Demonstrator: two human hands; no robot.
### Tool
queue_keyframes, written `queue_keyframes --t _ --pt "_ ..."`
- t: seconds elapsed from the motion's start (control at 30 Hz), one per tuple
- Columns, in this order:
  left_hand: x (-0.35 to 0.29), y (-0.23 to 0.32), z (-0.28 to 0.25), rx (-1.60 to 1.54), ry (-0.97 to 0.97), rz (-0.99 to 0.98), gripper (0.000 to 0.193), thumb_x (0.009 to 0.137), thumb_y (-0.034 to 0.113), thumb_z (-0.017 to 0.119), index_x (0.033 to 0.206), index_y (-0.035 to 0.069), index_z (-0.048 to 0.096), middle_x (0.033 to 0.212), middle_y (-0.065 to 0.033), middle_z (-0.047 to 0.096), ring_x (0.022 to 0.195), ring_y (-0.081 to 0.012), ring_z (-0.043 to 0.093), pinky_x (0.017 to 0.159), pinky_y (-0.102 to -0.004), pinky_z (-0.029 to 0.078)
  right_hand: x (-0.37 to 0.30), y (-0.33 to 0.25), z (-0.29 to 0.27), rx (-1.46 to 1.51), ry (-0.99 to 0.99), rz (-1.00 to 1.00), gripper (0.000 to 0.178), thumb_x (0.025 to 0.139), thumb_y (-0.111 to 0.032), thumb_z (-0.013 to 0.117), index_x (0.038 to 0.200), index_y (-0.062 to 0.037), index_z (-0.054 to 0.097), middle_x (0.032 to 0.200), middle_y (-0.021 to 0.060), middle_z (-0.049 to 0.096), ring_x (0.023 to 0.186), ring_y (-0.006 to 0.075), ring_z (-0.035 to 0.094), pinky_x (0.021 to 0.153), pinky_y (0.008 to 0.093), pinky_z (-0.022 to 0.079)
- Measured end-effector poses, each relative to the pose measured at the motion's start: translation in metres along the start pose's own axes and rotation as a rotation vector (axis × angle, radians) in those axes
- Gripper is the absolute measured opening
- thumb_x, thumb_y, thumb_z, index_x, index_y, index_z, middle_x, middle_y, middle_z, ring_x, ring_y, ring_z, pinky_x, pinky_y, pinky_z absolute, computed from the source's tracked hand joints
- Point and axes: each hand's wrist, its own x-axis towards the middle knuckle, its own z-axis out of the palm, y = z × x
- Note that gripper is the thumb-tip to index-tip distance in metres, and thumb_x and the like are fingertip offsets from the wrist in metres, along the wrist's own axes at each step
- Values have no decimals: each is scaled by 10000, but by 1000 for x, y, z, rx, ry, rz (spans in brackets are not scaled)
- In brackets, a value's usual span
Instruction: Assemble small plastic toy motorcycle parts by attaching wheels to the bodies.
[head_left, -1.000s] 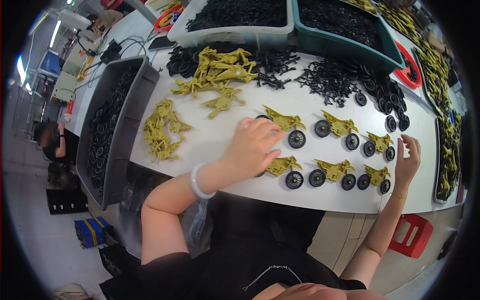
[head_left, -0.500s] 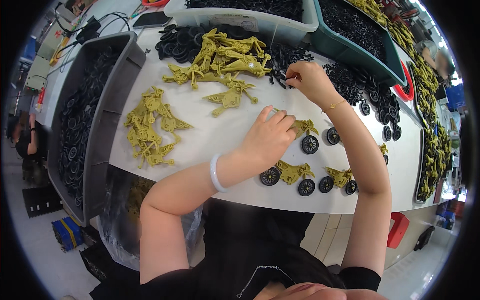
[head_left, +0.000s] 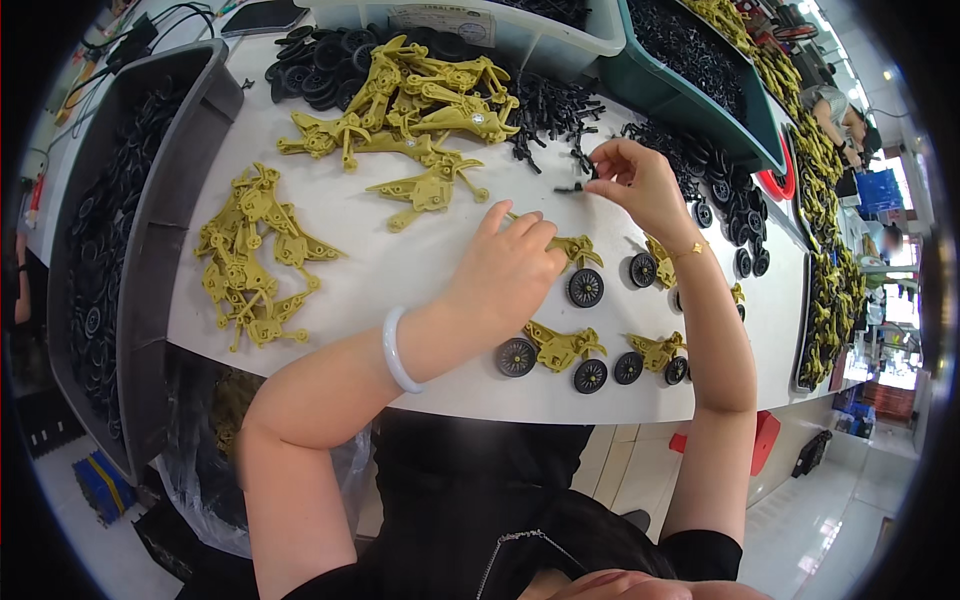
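Observation:
My left hand [head_left: 505, 262] curls over an olive-yellow toy motorcycle body [head_left: 573, 250], whose front end shows past the fingers; a black spoked wheel [head_left: 585, 288] is by that end. My right hand [head_left: 640, 188], farther right, pinches a small black plastic part [head_left: 592, 172] between thumb and fingers. Another small black piece [head_left: 568, 188] lies beside its fingertips. Nearer me sit a yellow body with two black wheels [head_left: 562, 348] and a second wheeled one [head_left: 655, 352]. One more yellow body [head_left: 660, 262] is partly behind my right wrist.
Loose yellow bodies [head_left: 262, 255] lie at the left, and a larger pile [head_left: 425, 105] stands farther back beside black wheels [head_left: 320, 70]. Small black parts [head_left: 550, 105] spread behind my right hand. A grey bin [head_left: 150, 215], a translucent bin [head_left: 560, 50] and a green bin [head_left: 690, 115] edge the table.
My right hand has pulled back slightly from the heap of black parts, with a small black part in its fingers. My left hand keeps its place at the toy body. The whole view has shifted.

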Motion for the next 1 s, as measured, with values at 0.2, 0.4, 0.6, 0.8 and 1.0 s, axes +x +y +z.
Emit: queue_keyframes --t 0.2,0.4,0.6,0.8,1.0 --pt "0 -1 2 -12 -6 -23 103 772 84 573 842 106 644 1034 -62 590 1013 -208 562 1012 -462 332 -17 -3 2 -57 -123 -34 296 722 -89 760 972 -10 623 804 40 640 722 109 561 630 249 451" --pt "2 0 3 -22 -17 -15 130 762 62 562 846 111 648 1014 -61 578 1000 -210 563 1014 -466 331 -18 -2 -3 93 182 110 252 759 -50 744 985 2 645 821 50 673 754 92 619 658 237 488" --pt "-1 1 -1 -36 -36 -18 146 751 44 550 836 107 650 1002 -71 563 1000 -221 557 1025 -474 322 -25 -3 -3 325 -449 253 225 776 4 699 1001 3 700 846 66 693 741 86 613 699 225 503" --pt "-1 3 2 -41 -34 -15 164 744 38 550 850 107 653 1018 -75 560 1015 -221 552 1034 -471 315 -24 -4 -10 212 -525 202 247 764 17 693 1010 -6 698 833 51 681 724 85 601 693 226 492" --pt "-2 2 2 -46 -43 -24 169 739 40 552 856 109 654 1046 -80 565 1018 -222 554 1038 -471 310 -31 -6 -3 330 -416 296 208 790 51 650 996 26 667 869 34 653 780 78 593 734 212 484"
